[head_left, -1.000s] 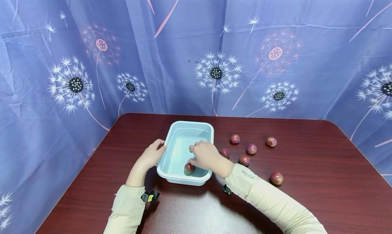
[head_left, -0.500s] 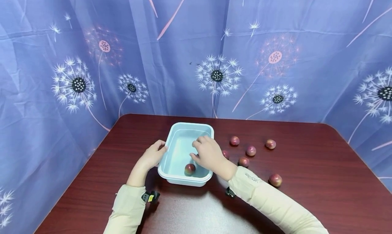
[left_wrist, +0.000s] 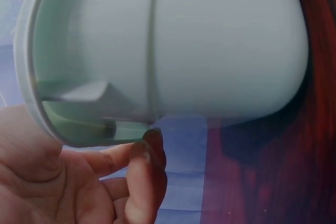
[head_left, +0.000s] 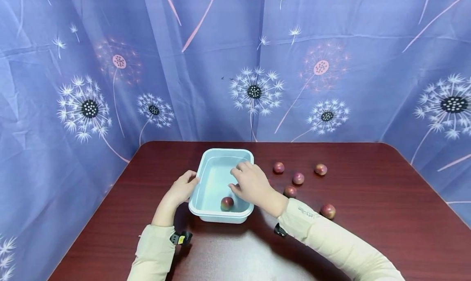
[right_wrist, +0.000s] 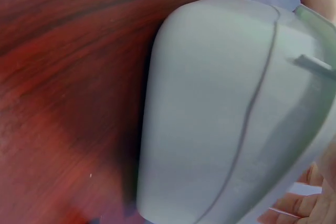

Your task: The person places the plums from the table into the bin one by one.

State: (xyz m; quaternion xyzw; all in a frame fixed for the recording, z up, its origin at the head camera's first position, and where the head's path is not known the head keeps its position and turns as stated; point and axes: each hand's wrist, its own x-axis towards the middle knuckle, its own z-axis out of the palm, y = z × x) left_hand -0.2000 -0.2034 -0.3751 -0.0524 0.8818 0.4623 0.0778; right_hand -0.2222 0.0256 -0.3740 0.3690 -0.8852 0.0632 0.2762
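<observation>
A light blue plastic basin (head_left: pixel 217 156) stands on the table, and one red-and-yellow plum (head_left: pixel 227 203) lies inside at its near end. My left hand (head_left: pixel 181 190) holds the basin's left rim; in the left wrist view its fingers (left_wrist: pixel 142 174) curl up under the rim from outside. My right hand (head_left: pixel 252 185) hovers over the basin's right side, fingers loosely bent and apart from the plum, with nothing in its grasp. From the right wrist, the basin's outer wall (right_wrist: pixel 205 114) fills most of the view, and part of the right hand (right_wrist: pixel 302 203) shows beyond the rim.
Several more plums (head_left: pixel 298 178) lie scattered on the dark red wooden table (head_left: pixel 368 183) right of the basin. One plum (head_left: pixel 328 211) is beside the right sleeve, another is partly hidden behind the right wrist. A blue dandelion-print curtain (head_left: pixel 206 89) hangs behind the table.
The right hand has let go of the plum in the basin and drawn back slightly up and right. The left hand stays on the rim. The head view has shifted a little.
</observation>
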